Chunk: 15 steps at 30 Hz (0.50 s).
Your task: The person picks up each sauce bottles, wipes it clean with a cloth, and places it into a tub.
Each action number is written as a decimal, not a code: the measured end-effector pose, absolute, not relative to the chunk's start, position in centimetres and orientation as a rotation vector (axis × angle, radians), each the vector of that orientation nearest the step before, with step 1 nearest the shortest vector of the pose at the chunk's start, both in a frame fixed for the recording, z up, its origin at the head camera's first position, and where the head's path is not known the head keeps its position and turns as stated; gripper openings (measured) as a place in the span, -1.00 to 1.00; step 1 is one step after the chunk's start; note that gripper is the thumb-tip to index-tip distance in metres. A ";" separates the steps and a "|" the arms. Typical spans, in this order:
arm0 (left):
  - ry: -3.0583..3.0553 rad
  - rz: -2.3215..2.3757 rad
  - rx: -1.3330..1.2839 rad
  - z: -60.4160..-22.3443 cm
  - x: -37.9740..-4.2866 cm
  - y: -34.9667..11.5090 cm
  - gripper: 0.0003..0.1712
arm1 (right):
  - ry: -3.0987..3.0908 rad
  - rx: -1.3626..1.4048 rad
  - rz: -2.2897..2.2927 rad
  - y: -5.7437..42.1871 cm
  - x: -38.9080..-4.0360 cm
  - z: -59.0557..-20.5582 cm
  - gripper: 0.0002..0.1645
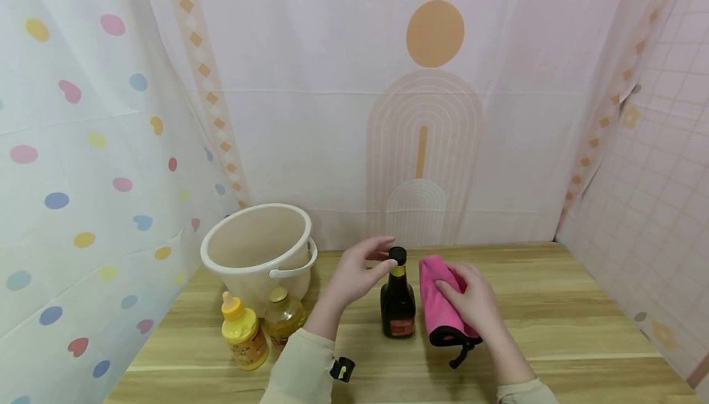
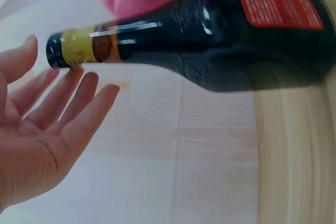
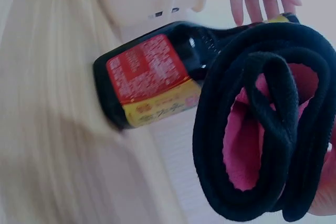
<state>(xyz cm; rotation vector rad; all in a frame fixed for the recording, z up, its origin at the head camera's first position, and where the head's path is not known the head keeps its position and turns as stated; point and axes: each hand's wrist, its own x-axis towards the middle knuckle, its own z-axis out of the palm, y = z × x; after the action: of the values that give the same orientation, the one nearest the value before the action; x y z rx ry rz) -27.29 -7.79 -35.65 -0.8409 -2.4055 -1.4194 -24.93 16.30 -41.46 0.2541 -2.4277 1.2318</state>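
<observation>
A dark sauce bottle with a black cap, yellow neck band and red label stands upright on the wooden table. My left hand is at its neck, fingers spread and not wrapped around it; in the left wrist view the fingertips lie close by the bottle, and contact is hard to tell. Just right of the bottle, my right hand grips a folded pink cloth with black edging and a hanging loop. The right wrist view shows the cloth's rolled black edge in front of the bottle.
A cream bucket with a side handle stands at the back left. Before it are a yellow squeeze bottle and a clear bottle of yellowish liquid, partly behind the left forearm. Patterned curtains border the wooden table.
</observation>
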 end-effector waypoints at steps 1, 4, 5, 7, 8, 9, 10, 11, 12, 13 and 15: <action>-2.386 -1.422 -0.825 -35.6 -27.2 -7.6 -0.55 | -2.414 0.259 1.238 16.2 -24.9 -41.3 -0.56; -2.330 -1.406 -0.779 -35.6 -27.0 -7.2 -0.60 | -2.375 0.269 1.260 15.9 -24.7 -40.8 -0.53; -2.315 -1.398 -0.768 -35.6 -26.9 -7.0 -0.61 | -2.365 0.270 1.267 15.7 -24.7 -40.6 -0.52; -2.294 -1.372 -0.756 -35.7 -26.9 -6.7 -0.64 | -2.343 0.275 1.279 15.5 -24.5 -40.3 -0.51; -2.293 -1.358 -0.747 -35.8 -26.9 -6.6 -0.65 | -2.334 0.277 1.285 15.4 -24.5 -40.1 -0.51; -2.295 -1.345 -0.739 -35.8 -26.9 -6.5 -0.66 | -2.324 0.281 1.292 15.3 -24.5 -40.0 -0.51; -2.295 -1.338 -0.729 -35.8 -26.9 -6.3 -0.68 | -2.315 0.284 1.298 15.2 -24.5 -39.8 -0.51; -2.296 -1.335 -0.720 -35.8 -26.9 -6.2 -0.69 | -2.310 0.284 1.304 15.2 -24.5 -39.7 -0.51; -2.296 -1.332 -0.708 -35.8 -27.0 -6.2 -0.70 | -2.305 0.285 1.309 15.1 -24.6 -39.6 -0.51; -2.293 -1.330 -0.699 -35.7 -27.0 -6.1 -0.71 | -2.299 0.289 1.314 15.0 -24.6 -39.6 -0.52; -2.288 -1.322 -0.681 -35.8 -27.1 -6.0 -0.73 | -2.287 0.293 1.331 14.9 -24.6 -39.5 -0.52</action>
<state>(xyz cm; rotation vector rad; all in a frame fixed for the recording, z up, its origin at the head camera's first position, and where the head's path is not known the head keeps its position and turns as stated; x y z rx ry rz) -27.07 -6.00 -35.77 -0.6812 -2.2877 -1.3223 -24.62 14.90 -39.52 0.2927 -2.2868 1.3313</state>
